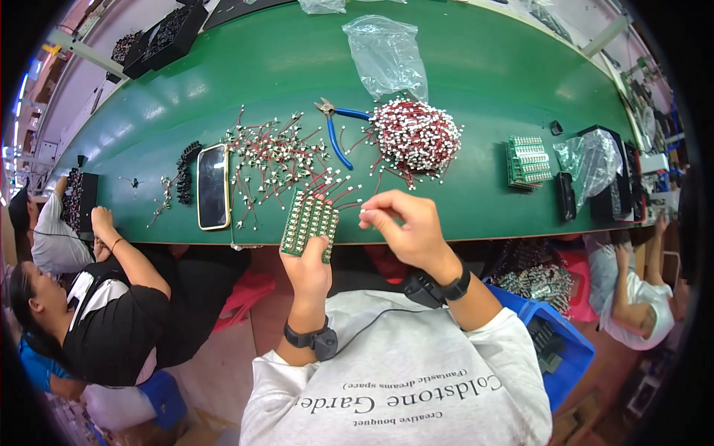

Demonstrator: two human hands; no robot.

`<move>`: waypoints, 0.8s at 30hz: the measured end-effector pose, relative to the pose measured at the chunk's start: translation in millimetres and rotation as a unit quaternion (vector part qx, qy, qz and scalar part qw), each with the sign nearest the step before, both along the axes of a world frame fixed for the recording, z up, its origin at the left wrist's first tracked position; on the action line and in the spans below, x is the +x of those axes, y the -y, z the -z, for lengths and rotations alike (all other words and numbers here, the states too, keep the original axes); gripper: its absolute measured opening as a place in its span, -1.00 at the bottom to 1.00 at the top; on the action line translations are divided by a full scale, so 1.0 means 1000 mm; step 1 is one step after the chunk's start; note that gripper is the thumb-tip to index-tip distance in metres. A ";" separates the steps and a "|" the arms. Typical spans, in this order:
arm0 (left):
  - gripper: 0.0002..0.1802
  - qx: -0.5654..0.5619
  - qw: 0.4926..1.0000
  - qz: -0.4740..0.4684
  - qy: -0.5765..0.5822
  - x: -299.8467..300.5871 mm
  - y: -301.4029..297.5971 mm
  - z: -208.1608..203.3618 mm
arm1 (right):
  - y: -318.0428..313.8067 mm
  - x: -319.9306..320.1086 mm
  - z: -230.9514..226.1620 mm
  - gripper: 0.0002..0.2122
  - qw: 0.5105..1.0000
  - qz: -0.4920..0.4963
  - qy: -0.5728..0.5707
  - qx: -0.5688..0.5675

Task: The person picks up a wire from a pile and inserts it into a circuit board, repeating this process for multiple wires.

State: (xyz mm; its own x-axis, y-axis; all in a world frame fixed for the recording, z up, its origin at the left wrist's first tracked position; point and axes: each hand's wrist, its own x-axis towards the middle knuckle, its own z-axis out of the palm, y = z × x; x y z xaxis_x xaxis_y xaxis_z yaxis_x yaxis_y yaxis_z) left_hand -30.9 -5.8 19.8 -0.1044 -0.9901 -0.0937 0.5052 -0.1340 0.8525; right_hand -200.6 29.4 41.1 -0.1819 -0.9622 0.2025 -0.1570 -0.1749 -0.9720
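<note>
**Hands near each other: green board gripped on one side, red lead pinched on the other**

With my left hand (307, 269) I grip the green board (305, 227) by its near end, thumb laid over the component face, the remaining fingers mostly hidden behind it. The board sits over the near edge of the counter (476, 212), its far end leaning slightly rightward, and red leads fan out past that end. My right hand (405, 223) is just right of the board, narrowed to a pinch of thumb and index finger on the white tip of a red lead (349, 204). I cannot tell whether this lead's other end is fixed to the board.

To do this well, I judge that the left grip should be firm but confined to the near end, so the thumb stays off the rows at the far end. The pinch belongs on the white tip rather than the thin wire, and any pull should be gentle and in line with the lead, so its neighbours don't snag.

Both forearms reach forward from my body; the right wrist bends inward, bringing its fingertips toward the board, while the left wrist looks nearly straight. Beyond my right hand lies the heap of leads (418, 137); beyond my left, the scattered leads (275, 152).
</note>
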 end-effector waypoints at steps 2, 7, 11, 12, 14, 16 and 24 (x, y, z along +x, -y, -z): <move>-0.31 -0.004 1.000 -0.005 0.021 -0.004 -0.001 0.000 | -0.002 0.005 -0.001 -0.93 0.983 0.020 -0.147 -0.107; -0.33 -0.004 1.000 0.002 0.001 -0.006 -0.003 -0.004 | -0.006 0.023 0.006 -0.92 0.967 0.047 -0.172 -0.185; -0.33 -0.005 1.000 -0.003 -0.003 -0.009 -0.005 -0.006 | -0.002 0.028 0.018 -0.93 0.971 0.039 -0.184 -0.150; -0.34 -0.004 1.000 -0.005 0.008 -0.008 -0.006 -0.006 | 0.000 0.028 0.021 -0.93 0.971 0.049 -0.183 -0.147; -0.34 -0.003 1.000 -0.008 0.019 -0.007 -0.007 -0.005 | 0.001 0.026 0.025 -0.93 0.972 0.046 -0.189 -0.129; -0.35 -0.021 1.000 -0.006 0.021 -0.007 -0.007 -0.004 | 0.002 0.025 0.030 -0.92 0.973 0.043 -0.195 -0.112; -0.32 -0.036 0.996 0.002 0.087 -0.001 -0.011 0.008 | 0.005 0.026 0.038 -0.95 0.974 0.037 -0.208 -0.088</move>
State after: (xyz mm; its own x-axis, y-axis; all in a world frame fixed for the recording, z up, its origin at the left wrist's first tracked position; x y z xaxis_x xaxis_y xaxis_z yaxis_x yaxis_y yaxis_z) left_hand -32.3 5.5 11.9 -0.0961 -0.9946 -0.0404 0.3481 -0.0716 0.9347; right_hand -175.0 24.1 3.2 -0.1168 -0.8933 0.4340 -0.5487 -0.3062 -0.7779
